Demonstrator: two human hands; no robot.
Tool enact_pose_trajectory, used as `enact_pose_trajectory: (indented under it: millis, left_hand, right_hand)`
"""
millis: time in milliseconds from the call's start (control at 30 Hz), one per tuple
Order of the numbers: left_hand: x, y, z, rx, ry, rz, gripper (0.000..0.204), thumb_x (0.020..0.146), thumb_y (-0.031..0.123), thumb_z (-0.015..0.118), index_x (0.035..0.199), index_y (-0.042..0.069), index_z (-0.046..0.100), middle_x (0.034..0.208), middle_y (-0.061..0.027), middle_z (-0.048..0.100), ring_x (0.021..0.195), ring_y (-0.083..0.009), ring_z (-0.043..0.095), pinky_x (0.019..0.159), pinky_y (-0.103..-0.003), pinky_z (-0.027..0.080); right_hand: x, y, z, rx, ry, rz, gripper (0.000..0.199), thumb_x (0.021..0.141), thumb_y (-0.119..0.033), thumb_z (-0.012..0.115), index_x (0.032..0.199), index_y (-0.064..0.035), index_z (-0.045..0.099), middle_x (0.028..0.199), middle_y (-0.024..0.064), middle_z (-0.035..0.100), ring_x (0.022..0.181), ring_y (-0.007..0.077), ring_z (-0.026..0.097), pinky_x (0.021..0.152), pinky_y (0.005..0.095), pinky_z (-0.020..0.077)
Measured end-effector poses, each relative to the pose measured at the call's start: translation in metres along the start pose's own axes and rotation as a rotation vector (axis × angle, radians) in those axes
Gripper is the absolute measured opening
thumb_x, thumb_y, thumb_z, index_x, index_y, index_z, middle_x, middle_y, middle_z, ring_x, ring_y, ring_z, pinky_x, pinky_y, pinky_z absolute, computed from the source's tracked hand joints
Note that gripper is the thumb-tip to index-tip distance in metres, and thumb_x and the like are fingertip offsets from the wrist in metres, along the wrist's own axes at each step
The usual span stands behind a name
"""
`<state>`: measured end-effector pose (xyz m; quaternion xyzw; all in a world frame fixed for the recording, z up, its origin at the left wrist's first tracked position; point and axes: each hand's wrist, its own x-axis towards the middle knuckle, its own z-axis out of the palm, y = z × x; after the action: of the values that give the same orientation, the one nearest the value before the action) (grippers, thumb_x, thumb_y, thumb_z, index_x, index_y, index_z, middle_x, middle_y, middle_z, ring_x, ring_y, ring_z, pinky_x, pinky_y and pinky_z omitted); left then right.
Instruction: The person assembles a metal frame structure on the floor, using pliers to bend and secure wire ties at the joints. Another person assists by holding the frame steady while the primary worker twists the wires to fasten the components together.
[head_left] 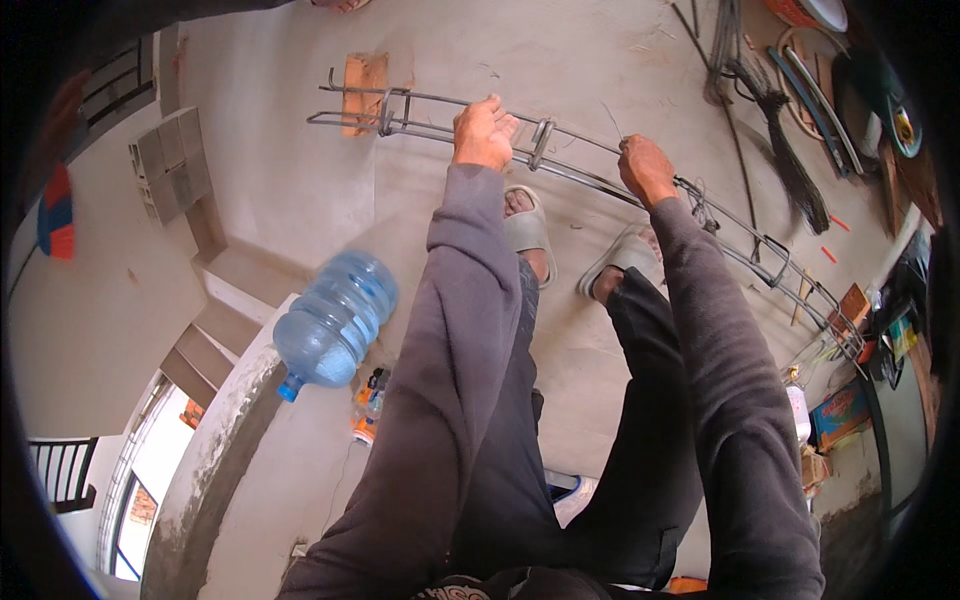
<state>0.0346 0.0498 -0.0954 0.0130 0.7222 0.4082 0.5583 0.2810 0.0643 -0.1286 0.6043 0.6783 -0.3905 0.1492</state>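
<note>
A long, narrow cage of steel rebar [575,176] with rectangular stirrups [541,145] runs across in front of my feet, from upper left to lower right. My left hand [485,133] is closed on its upper bar, left of the middle stirrups. Farther right, my right hand [647,168] makes a fist beside the cage, and a thin wire [611,119] sticks up out of it. The fingertips of my right hand are partly hidden. Thin wire ends [704,208] cluster on the cage just right of that hand. An orange brick [365,95] lies under the cage's left end.
Another brick [852,305] is at the cage's right end. A bundle of dark wire [785,150] and hoses [815,110] lie on the floor to the right. At left, a blue water jug [335,320] lies by a low curved wall [215,455]. My sandalled feet [528,232] stand close behind the cage.
</note>
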Motion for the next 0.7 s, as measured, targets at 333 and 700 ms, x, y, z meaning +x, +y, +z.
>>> enact_pose_trajectory:
  millis: [333, 700]
  left_hand:
    - [0.061, -0.038, -0.010, -0.335, 0.176, -0.260, 0.049, 0.100, 0.008, 0.050, 0.142, -0.011, 0.034, 0.146, -0.0307, 0.040, 0.136, -0.0434, 0.042, 0.107, -0.057, 0.044]
    - [0.056, -0.035, 0.016, -0.105, 0.372, -0.244, 0.037, 0.090, -0.006, 0.050, 0.124, -0.019, 0.041, 0.118, -0.0350, 0.055, 0.095, -0.0430, 0.067, 0.075, -0.052, 0.063]
  right_hand:
    - [0.010, 0.019, 0.037, 0.012, 0.170, -0.153, 0.016, 0.090, -0.010, 0.050, 0.097, -0.0062, 0.064, 0.099, 0.0214, 0.064, 0.093, 0.0429, 0.064, 0.079, 0.0523, 0.0514]
    - [0.013, 0.030, 0.038, 0.010, 0.117, -0.116, 0.009, 0.085, -0.008, 0.055, 0.092, -0.0016, 0.057, 0.095, 0.0220, 0.062, 0.091, 0.0447, 0.063, 0.077, 0.0535, 0.0504]
